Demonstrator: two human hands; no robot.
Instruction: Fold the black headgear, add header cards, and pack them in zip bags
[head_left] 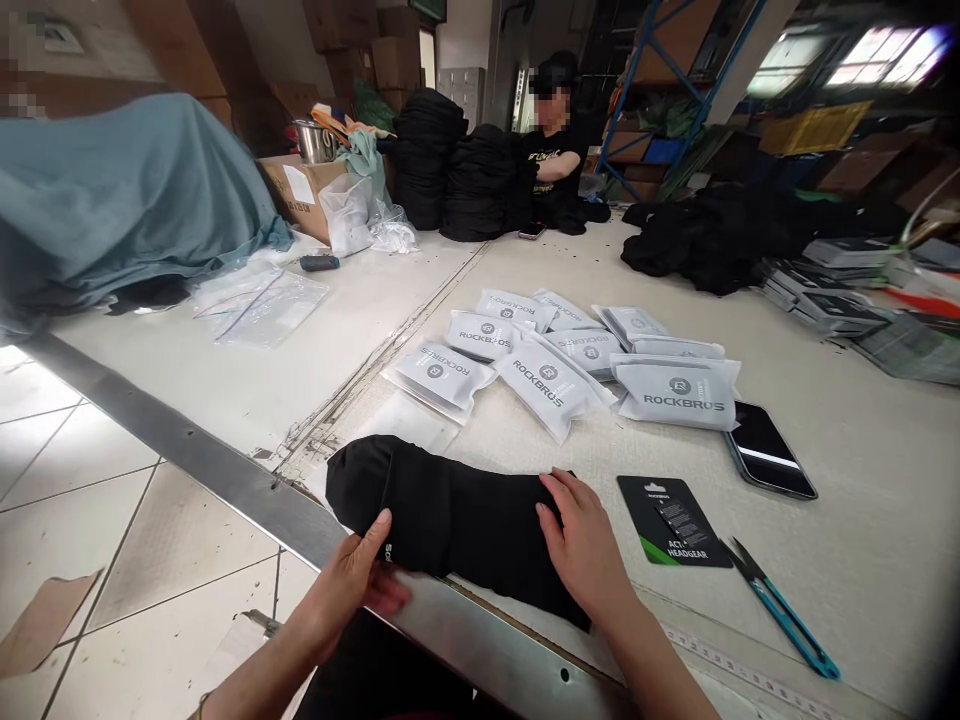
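Note:
A folded black cloth (487,515) lies at the near edge of the table, its rounded end to the left and small white print by my left thumb. My left hand (367,570) grips the cloth's lower left edge, thumb on top and fingers underneath, slightly blurred. On the cloth's right end rests my right hand (581,540), its fingers bent over the fabric and pressed together. To the right lie a black headgear card (671,520) and thread snips (784,605) with teal handles.
Several white printed packets (544,380) lie beyond the cloth, beside a phone (769,450). Black fabric stacks (427,160) and a person (555,160) are at the far side. Clear plastic bags (262,300) lie left. A metal strip (180,430) edges the table.

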